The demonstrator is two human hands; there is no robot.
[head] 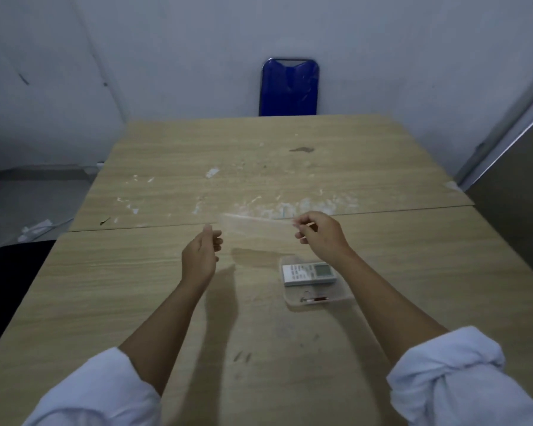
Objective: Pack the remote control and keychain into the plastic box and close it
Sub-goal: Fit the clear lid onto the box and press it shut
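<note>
A clear plastic box (345, 295) lies open on the table at centre right. Inside it rest a white remote control (308, 273) and, nearer to me, a small keychain (316, 300). The box's transparent lid (256, 230) hangs in the air above the table, blurred. My right hand (322, 233) pinches the lid's right end. My left hand (202, 253) is at the lid's left end, fingers curled beside its edge; whether they touch it I cannot tell. The lid sits up and to the left of the box.
The wooden table (136, 302) has white scraped patches across its middle and a seam running left to right. A blue chair back (288, 87) stands behind the far edge. A grey partition (517, 186) borders the right side.
</note>
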